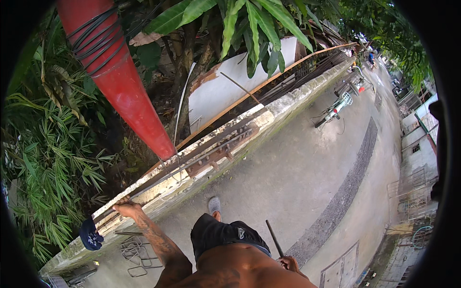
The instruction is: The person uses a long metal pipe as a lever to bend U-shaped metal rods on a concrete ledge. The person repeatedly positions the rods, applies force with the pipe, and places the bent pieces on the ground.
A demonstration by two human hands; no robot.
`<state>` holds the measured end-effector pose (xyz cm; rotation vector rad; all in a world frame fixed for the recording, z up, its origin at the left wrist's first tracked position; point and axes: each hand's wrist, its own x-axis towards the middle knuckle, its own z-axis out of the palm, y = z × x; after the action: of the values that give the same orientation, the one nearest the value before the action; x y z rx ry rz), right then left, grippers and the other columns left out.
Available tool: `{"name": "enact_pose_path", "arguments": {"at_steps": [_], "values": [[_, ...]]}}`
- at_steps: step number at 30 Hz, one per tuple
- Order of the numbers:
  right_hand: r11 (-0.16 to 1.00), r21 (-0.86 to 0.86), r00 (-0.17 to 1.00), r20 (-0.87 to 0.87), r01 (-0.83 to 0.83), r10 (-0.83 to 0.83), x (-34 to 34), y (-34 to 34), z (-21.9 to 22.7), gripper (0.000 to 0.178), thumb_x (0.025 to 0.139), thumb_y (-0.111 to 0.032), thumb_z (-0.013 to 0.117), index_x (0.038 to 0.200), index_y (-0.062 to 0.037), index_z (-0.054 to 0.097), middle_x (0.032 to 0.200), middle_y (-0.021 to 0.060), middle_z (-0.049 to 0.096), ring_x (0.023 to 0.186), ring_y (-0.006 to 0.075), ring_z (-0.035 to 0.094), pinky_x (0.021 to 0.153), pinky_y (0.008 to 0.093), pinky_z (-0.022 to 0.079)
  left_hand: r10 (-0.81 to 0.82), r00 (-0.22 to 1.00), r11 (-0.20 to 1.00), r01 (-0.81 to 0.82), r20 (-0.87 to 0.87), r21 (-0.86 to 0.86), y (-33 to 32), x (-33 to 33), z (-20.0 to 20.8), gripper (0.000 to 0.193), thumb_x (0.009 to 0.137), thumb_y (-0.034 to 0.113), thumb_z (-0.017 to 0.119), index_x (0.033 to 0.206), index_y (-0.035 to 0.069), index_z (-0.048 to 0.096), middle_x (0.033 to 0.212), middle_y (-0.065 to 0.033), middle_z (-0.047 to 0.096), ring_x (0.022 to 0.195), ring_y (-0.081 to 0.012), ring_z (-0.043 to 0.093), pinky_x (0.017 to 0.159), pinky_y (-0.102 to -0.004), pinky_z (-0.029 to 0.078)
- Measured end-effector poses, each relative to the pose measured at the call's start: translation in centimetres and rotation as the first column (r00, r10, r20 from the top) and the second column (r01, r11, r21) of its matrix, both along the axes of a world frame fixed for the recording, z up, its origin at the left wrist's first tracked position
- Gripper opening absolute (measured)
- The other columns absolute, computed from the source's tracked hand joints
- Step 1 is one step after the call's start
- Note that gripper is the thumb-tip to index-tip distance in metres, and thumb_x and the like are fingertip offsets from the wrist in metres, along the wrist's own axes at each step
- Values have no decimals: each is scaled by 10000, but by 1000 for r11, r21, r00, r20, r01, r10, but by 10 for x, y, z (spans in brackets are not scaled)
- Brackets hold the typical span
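Note:
My left hand [127, 209] lies on top of a low concrete wall [288, 103], its fingers closed round a thin metal rod [158, 182]. The rod runs along the wall top, past a rusty brown block with several pegs [216, 157]. Low at my right side, my right hand [289, 263] grips a dark bar [273, 236] that points up and forward. Part of that hand is hidden by my body. A dark blue cap [90, 235] sits on the wall near my left hand.
A red post [115, 86] wound with black wire stands by the wall. Bent metal frames [137, 254] lie on the ground at left. A motorbike [336, 108] is parked farther along. Leafy plants [57, 153] crowd the wall's far side. A person [371, 58] is in the distance.

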<state>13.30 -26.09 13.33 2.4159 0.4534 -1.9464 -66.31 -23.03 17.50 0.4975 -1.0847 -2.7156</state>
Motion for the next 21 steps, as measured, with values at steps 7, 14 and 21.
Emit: {"name": "enact_pose_path", "arguments": {"at_steps": [7,14,21], "values": [[1000,-13,976,218,-3,6,-19,80,22,317,880,-271,741,690,-78,577,579,22,519,424,119,454,375,299,362,120,963,-397,269,241,-877,-59,39,78,716,962,605,542,723,-49,706,652,-192,686,584,-384,654,546,-493,482],[919,385,953,301,-81,-43,-58,99,89,401,843,-380,785,720,-43,606,570,2,525,426,94,479,376,282,376,-778,628,-64,-36,27,-997,88,77,90,243,957,221,665,927,-20,676,810,-200,673,746,-372,660,678,-444,499],[858,480,878,473,-184,-76,-40,79,55,423,804,-344,817,635,-33,586,542,49,555,469,142,529,430,319,413,-927,294,-274,-106,233,-956,141,138,54,333,828,93,738,1145,7,684,1209,-168,636,1144,-383,551,1029,-472,412]]}}
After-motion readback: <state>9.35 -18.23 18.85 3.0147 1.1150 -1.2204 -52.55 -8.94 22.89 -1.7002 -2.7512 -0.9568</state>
